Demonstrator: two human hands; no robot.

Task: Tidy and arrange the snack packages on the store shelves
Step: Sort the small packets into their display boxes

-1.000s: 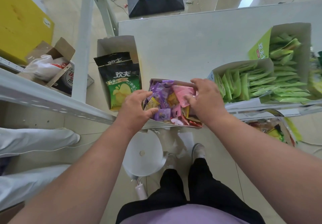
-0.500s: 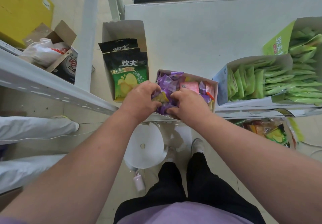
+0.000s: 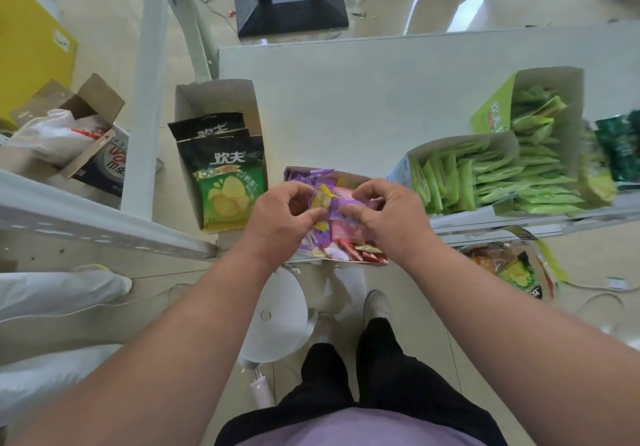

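A: Both hands over the near middle box (image 3: 360, 177) of mixed small packets. Left hand (image 3: 282, 218) curled, thumb and fingers pinching the left edge of a purple packet (image 3: 341, 207); right hand (image 3: 388, 215) curled too, pinching its right edge. Held just above the heap, probably to flatten or turn it before slotting back in.

B: Rest of that box?

A: Jumbled: pink, yellow, red and purple packets (image 3: 346, 237) lying every way, none upright. Sits at the near edge of the shelf (image 3: 346, 99), partly overhanging. Likely pulled forward for easier sorting.

B: Neighbours?

A: Left: open carton (image 3: 214, 93) with 3 black-and-green chip bags (image 3: 225, 175) standing face-forward, already in order by the look. Right: carton of green sachets (image 3: 485, 175) filed on edge in rows, and a taller green box (image 3: 550, 80) behind with more of the same. Far right, dark green bags (image 3: 620, 147), blurred.

B: Surface and room?

A: Pale grey shelf board, bare toward the far side. Grey metal upright (image 3: 149, 99) and rail (image 3: 86, 217) at left. Glossy beige floor below. Black stand base (image 3: 291, 9) beyond the shelf. At far left a torn cardboard box (image 3: 69, 106) with a white plastic bag, and a yellow panel (image 3: 31, 47). White stool (image 3: 277, 317) under the hands. More snack bags (image 3: 512, 269) below on the right. Scraps and a cable on the floor.
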